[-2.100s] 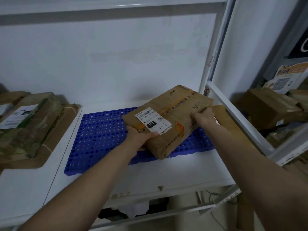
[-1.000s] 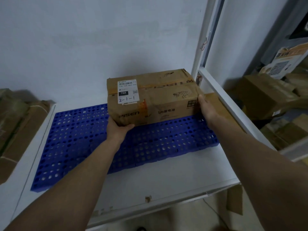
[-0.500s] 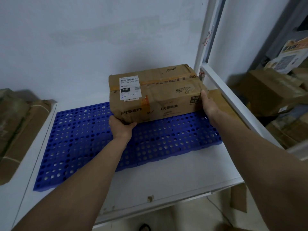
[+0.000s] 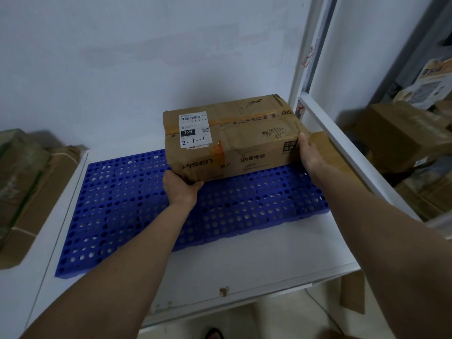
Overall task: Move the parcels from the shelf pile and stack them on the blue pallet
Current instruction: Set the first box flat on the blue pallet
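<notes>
- The parcel (image 4: pixel 232 140) now sits level at the far right of the pallet (image 4: pixel 127 204), its long side running left to right and its label (image 4: pixel 194 129) up on the left end. About two seconds ago it was held tilted, above the pallet's near right part.
- Over the last second it has gone further back, toward the wall; in the last half second it has barely shifted. I judge it is down, or within a hair of it: its near bottom edge meets the blue grid, though full contact cannot be told.
- The left hand (image 4: pixel 182 185) grips the near left bottom corner, fingers tucked underneath and thumb against the front face, the same hold as half a second ago.
- The right hand (image 4: pixel 309 155) presses the right end, fingers wrapped onto that face, also unchanged.
- So the carry looks finished and the step in hand is the release. This is the only parcel on the pallet, so most of the task is left.
- The boxes (image 4: pixel 22 187) on the left and the shelf pile (image 4: pixel 401 138) on the right lie well apart from the pallet.
- The view has tipped down: the shelf's front edge (image 4: pixel 244 297) and the floor below now show more.
</notes>
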`<state>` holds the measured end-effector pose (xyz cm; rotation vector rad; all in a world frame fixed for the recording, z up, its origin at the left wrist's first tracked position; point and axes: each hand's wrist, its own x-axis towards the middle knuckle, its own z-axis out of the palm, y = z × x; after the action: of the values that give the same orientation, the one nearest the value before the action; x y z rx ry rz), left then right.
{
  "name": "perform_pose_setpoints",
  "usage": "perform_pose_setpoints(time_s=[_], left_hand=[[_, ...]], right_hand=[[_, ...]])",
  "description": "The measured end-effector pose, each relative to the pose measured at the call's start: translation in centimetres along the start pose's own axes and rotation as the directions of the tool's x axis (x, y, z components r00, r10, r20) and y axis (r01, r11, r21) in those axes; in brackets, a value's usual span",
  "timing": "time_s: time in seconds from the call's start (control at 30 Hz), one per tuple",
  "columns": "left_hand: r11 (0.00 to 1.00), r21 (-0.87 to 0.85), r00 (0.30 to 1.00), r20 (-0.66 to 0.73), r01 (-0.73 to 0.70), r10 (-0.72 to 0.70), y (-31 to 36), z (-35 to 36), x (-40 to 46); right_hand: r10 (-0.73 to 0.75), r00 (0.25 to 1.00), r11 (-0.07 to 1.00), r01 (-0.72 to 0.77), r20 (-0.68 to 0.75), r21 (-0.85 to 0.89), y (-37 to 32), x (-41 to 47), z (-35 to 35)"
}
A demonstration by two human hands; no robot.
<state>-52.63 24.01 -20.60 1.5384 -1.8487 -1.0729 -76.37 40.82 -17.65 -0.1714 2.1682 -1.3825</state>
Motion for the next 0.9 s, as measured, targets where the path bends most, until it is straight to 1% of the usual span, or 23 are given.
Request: perform_pose_setpoints(time_s=[0.1,0.2,0.27,0.37,0.5,0.57,0.67,0.77,0.83,0.9], left_hand=[[1.0,0.017,1.0,0.018,0.011,-0.011,0.2,-0.3,-0.2],[0.998,0.054,0.997,0.078,0.022,-0.026,0.3,-1.0,0.0],[0.997,0.079,0.99,0.135,0.016,-0.026,0.3,-1.7,0.1],[0.99,0.144,0.982,0.186,-0.005,-0.022,0.1,-3.2,0.1],[0.99,0.141,0.973,0.225,0.01,-0.042,-0.8,-4.9,0.1],[0.992,0.121,0.965,0.255,0.032,-0.062,-1.1,-5.2,0.2],[0.996,0.066,0.953,0.296,0.054,-0.072,-1.1,-5.1,0.5],[0.996,-0.006,0.96,0.269,0.086,-0.081,-1.5,-4.3,0.7],[0.998,0.004,0.973,0.223,0.058,-0.057,-1.9,-3.7,0.4],[0.999,0.019,0.985,0.169,0.036,-0.039,-2.3,-3.1,0.0]], right_hand=[[0.008,1.0,1.0,-0.008,-0.011,0.002,-0.1,-0.1,0.0],[0.024,1.0,0.999,-0.024,-0.016,0.028,-0.3,-0.4,0.2],[0.034,0.998,0.999,-0.032,-0.056,0.037,-0.3,-0.8,0.4],[0.026,0.989,1.0,-0.027,-0.148,-0.006,-0.4,-1.8,1.0],[0.029,0.991,0.995,-0.042,-0.132,-0.092,-0.1,-3.3,1.4],[0.051,0.987,0.988,-0.072,-0.153,-0.136,0.2,-4.3,1.0],[0.07,0.983,0.985,-0.096,-0.172,-0.146,0.6,-5.2,0.2],[0.017,0.987,0.989,-0.04,-0.158,-0.144,0.8,-4.9,-0.4],[-0.014,0.988,0.992,-0.007,-0.156,-0.13,0.9,-4.4,-0.4],[-0.029,0.992,0.997,0.019,-0.123,-0.077,1.2,-3.7,-0.3]])
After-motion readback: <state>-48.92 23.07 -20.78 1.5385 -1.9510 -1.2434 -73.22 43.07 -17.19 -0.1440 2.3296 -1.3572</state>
